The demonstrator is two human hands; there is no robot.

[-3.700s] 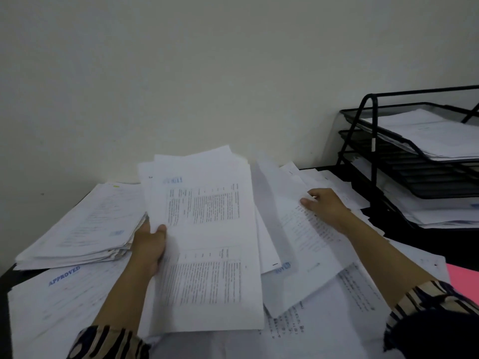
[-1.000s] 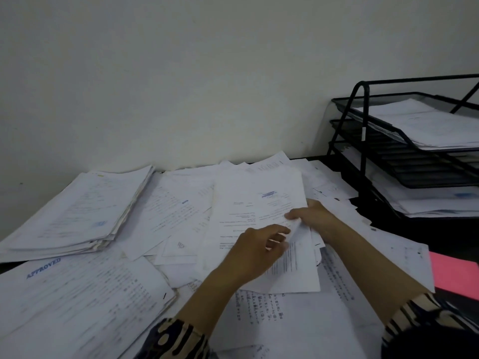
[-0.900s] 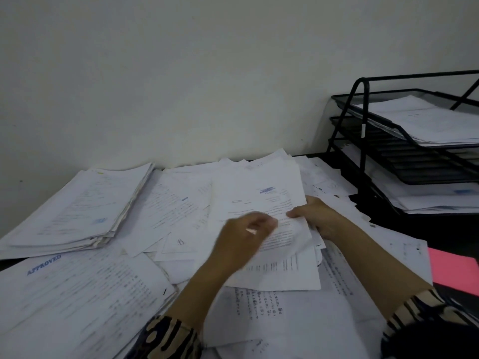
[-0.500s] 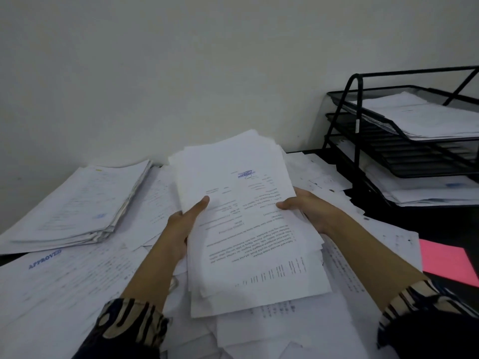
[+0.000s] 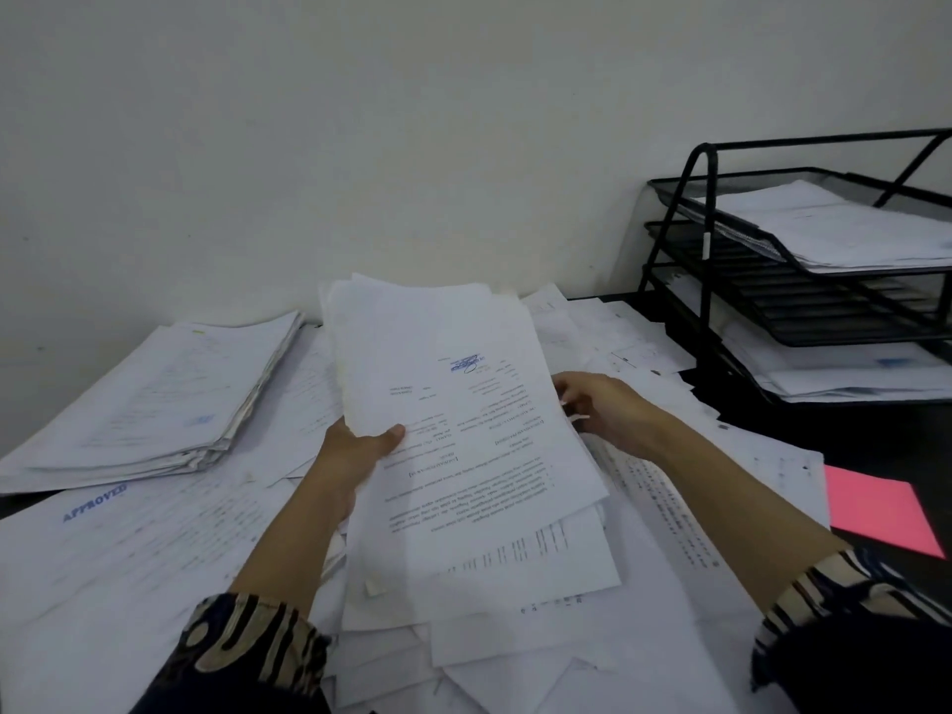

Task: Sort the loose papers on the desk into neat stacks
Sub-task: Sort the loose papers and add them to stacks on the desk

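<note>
I see the desk (image 5: 772, 430) buried in loose papers (image 5: 154, 559), above them the raised sheaf (image 5: 463, 430) my left hand (image 5: 355, 450) pinches by its left edge, thumb on top, my right hand (image 5: 602, 409) half-curled touching its right edge.

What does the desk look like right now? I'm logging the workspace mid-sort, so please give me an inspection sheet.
Surface: dark desk, almost wholly covered by paper.
Job's things: held bundle of sheets, tilted up, print upside down, blue stamp near the top; thick stack at far left; sheet stamped APPROVED near left; loose papers spread beneath.
Clutter: pink sheet at right.
Grippers: left hand grips the bundle's left edge, thumb on top; right hand at its right edge.
Cables: nothing seen.
Surroundings: black mesh letter tray at right, tiers holding paper; plain wall behind.
</note>
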